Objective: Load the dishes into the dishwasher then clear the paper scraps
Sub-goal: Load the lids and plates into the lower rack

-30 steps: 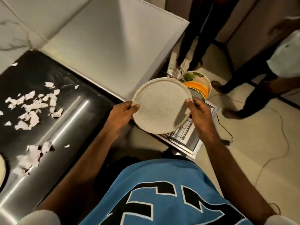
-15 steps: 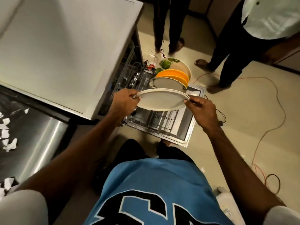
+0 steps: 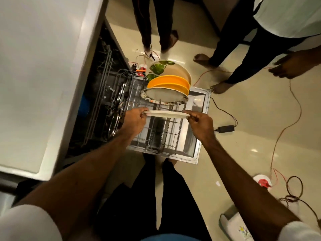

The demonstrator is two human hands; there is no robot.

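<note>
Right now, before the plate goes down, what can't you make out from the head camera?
All in the head view:
1. The plate, pinched by the left hand and right hand, shows edge-on; whether its lower rim touches the rack is unclear.
2. The dishwasher interior is dark, overhung by the countertop.
3. The leaf-print plate is mostly hidden behind the orange plates.
4. No paper scraps are in frame.

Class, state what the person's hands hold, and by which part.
A plate, gripped by its rim: left hand at the left edge, right hand at the right edge.
</note>
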